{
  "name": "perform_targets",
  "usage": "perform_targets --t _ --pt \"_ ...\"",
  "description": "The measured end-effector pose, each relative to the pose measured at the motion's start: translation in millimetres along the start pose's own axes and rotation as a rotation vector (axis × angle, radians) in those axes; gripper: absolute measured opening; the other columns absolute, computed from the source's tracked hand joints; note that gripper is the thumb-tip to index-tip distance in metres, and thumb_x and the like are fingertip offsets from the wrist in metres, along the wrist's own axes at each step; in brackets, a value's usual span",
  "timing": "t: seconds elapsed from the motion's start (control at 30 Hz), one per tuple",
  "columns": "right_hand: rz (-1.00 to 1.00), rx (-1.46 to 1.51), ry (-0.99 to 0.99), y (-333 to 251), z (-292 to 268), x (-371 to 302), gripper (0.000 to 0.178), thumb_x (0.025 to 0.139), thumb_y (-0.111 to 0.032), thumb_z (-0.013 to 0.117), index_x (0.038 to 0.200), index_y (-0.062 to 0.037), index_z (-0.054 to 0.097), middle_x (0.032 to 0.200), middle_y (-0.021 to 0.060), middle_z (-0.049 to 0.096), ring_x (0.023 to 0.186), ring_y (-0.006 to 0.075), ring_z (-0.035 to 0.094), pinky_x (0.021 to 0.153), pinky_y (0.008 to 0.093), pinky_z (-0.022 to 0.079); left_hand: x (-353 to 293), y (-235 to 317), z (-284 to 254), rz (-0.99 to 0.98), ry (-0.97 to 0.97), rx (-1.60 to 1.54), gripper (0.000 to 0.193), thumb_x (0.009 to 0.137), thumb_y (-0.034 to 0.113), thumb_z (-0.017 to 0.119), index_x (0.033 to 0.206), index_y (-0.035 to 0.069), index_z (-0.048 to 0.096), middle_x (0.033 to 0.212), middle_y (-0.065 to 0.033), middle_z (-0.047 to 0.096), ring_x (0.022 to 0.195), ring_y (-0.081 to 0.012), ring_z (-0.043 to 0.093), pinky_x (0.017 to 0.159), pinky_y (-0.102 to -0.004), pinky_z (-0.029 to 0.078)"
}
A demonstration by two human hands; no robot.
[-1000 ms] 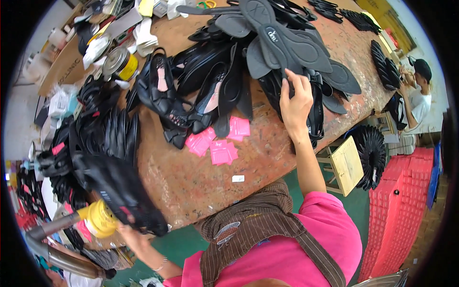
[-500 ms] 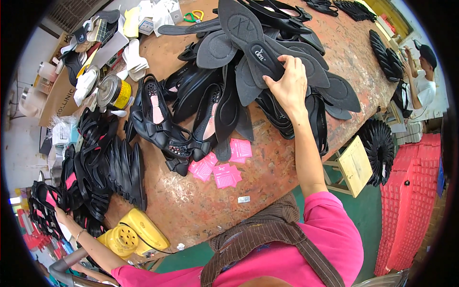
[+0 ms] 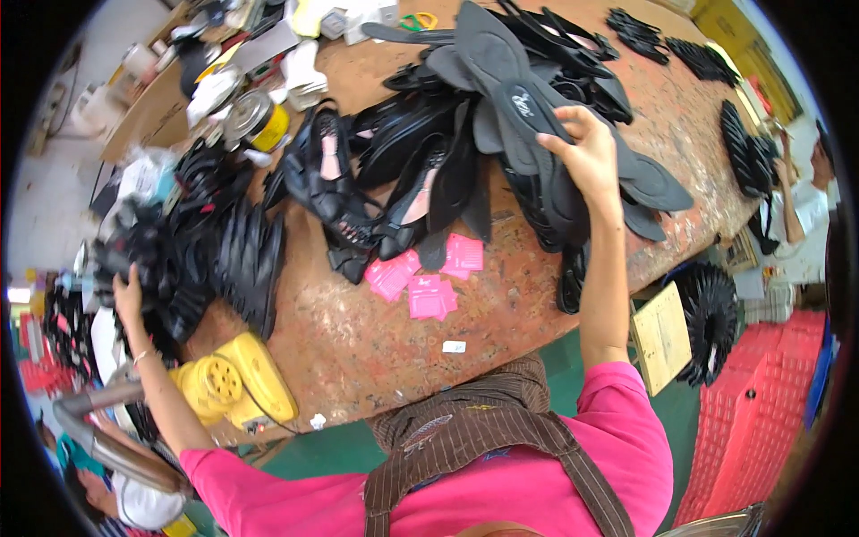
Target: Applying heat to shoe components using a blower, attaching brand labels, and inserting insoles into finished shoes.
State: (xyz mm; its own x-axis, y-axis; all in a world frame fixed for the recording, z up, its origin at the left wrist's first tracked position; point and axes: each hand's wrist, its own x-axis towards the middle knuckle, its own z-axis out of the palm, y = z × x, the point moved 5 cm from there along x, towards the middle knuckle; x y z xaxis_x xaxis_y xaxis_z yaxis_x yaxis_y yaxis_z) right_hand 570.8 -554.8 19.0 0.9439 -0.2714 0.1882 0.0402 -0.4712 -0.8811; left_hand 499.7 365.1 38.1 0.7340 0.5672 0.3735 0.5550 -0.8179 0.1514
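My right hand (image 3: 591, 159) is closed, thumb and fingers pinching the edge of a dark grey insole (image 3: 537, 148) with a small printed mark at its heel. Beneath and around it fans a pile of similar grey insoles (image 3: 492, 49), partly over black shoes. At the left table edge, my left hand (image 3: 128, 294) has its fingers closed on a black shoe (image 3: 134, 255); motion blur hides that shoe's exact shape. Black flat shoes with bows (image 3: 335, 192) and pink inner labels lie between the two hands.
Pink cards (image 3: 432, 295) and a small white label (image 3: 454, 346) lie near me. A yellow machine (image 3: 228, 385) stands at the front left, near stacked black shoes (image 3: 246, 259). Cans (image 3: 255, 121) and boxes crowd the far left. A person (image 3: 805, 201) works at right, beyond a wooden stool (image 3: 660, 338).
The view has shifted. My left hand has moved up and inward with a black shoe. My right hand has drawn the insole slightly off the pile, showing more of its length.
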Motion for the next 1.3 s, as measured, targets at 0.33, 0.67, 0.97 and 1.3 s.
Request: perform_targets --t 0.33,0.67,0.97,1.3 --pt "0.326 0.399 -0.446 38 12 2 0.022 0.085 0.003 0.062 0.106 -0.0011 0.056 0.088 0.0048 0.065 0.073 0.0111 0.063 0.068 0.0235 0.050 -134 240 -38 0.366 0.104 0.122 0.061 0.084 0.033 0.071 0.138 0.013 0.050 0.135 -0.0178 0.054 0.126 -0.0372 0.050 0.104 -0.0533 0.040" --pt "0.264 0.857 -0.631 7 23 -14 0.075 0.075 0.013 0.055 0.146 0.0105 0.031 0.129 0.0125 0.060 0.108 0.0180 0.065 0.095 0.0265 0.051 -326 539 -23 1.203 -0.431 -0.792 0.045 0.089 0.029 0.069 0.126 0.006 0.060 0.136 -0.0191 0.054 0.123 -0.0359 0.054 0.103 -0.0412 0.045" --pt "0.280 0.726 -0.567 0 -5 -4 0.047 0.089 0.003 0.060 0.133 0.0096 0.046 0.114 0.0149 0.067 0.093 0.0159 0.069 0.086 0.0260 0.055 -396 668 44 1.079 -0.341 -0.710 0.055 0.083 0.018 0.070 0.136 0.014 0.053 0.121 -0.0170 0.059 0.114 -0.0351 0.054 0.103 -0.0550 0.038" --pt "0.198 1.688 -0.723 -30 -94 -18 0.073 0.096 -0.001 0.053 0.157 -0.0097 0.014 0.109 0.0097 0.049 0.087 0.0172 0.050 0.069 0.0292 0.051 -379 675 48 1.148 -0.442 -0.701 0.052 0.079 0.009 0.066 0.129 0.022 0.064 0.105 -0.0120 0.066 0.107 -0.0334 0.056 0.096 -0.0501 0.041"
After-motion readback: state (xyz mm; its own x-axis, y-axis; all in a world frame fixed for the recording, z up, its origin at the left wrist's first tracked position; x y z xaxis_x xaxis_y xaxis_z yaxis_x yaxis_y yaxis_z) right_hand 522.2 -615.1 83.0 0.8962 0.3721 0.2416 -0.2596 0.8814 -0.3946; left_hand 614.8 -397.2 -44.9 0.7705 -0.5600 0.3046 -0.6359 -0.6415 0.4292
